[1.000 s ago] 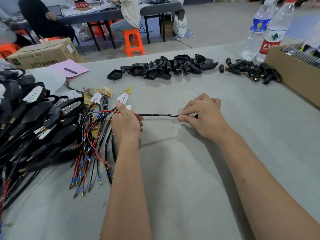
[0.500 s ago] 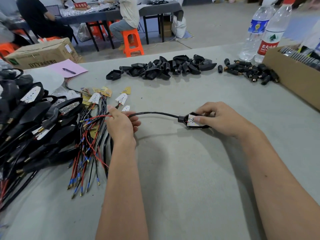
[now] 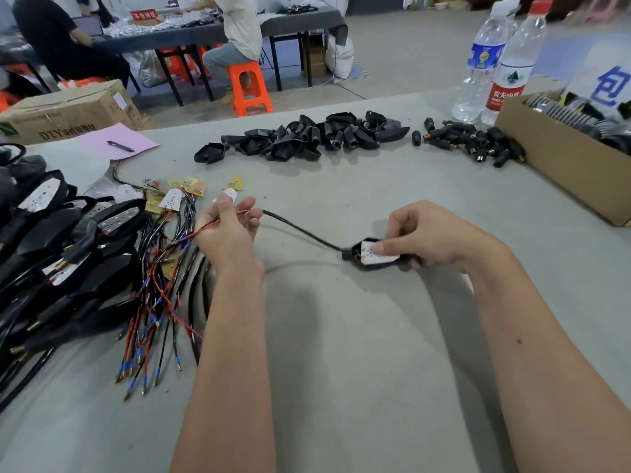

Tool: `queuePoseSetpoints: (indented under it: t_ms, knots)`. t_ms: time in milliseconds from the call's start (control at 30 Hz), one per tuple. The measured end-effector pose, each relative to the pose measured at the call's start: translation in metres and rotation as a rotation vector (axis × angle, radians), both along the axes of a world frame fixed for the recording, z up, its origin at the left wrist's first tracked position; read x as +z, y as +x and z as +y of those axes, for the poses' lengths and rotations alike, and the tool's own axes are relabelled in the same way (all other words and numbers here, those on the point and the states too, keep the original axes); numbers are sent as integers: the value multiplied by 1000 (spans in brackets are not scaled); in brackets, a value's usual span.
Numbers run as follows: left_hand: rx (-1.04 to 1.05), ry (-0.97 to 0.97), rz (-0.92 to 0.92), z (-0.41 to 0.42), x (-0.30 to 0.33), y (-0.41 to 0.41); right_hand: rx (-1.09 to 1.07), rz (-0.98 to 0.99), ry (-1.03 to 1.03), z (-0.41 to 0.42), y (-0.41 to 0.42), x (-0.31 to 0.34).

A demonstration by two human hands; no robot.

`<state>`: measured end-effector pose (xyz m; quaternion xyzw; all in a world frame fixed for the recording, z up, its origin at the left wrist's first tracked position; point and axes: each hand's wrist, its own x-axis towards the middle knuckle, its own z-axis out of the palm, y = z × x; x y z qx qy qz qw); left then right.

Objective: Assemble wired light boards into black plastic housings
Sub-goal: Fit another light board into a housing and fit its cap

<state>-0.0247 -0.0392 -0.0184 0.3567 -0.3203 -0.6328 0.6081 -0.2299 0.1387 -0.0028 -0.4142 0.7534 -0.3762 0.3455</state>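
Note:
A black plastic housing [image 3: 353, 259] lies on the grey table, with a white light board [image 3: 368, 257] seated in it. My right hand [image 3: 430, 233] grips the housing, a finger pressing on the board. A black sheathed cable [image 3: 300, 230] runs from the housing's neck leftwards to my left hand [image 3: 228, 230], which pinches its red wires between thumb and fingers, the other fingers spread loosely. Left of that hand lies a bundle of wired light boards [image 3: 167, 254]. A heap of loose black housings [image 3: 307, 136] sits at the back of the table.
Finished assemblies [image 3: 58, 254] are stacked at the far left. Small black connectors [image 3: 474, 141] lie by a cardboard box [image 3: 560, 169] at the right, behind which stand two water bottles [image 3: 495, 66]. A pink sheet with a pen [image 3: 119, 141] lies at back left. People sit at a far table.
The housing has slid along the cable away from my left hand, and the light board now sits inside it. My right hand moved right and toward me; my left hand's fingers loosened.

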Motion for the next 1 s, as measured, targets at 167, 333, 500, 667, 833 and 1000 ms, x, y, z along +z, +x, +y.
queuePoseSetpoints:
  t_ms: [167,333,500,667,833,1000]
  knots:
    - [-220,-33,-282,-10,-6,-50,267,-7,274,22,-2,16]
    - [-726,-218,-804,4,-1,-128,77,6,194,21,-33,19]
    - [-880,-386,-884,53,3,-206,-609,518,80,-1,-109,-6]
    - [-751,-465,-947,72,-1,-247,-595,857,275,-18,-170,-17]
    - [-779,-323,-846,67,1,-262,-547,913,482,-35,-189,-27]
    - [-843,-110,-656,54,5,-238,-711,1018,295,-34,-184,-28]
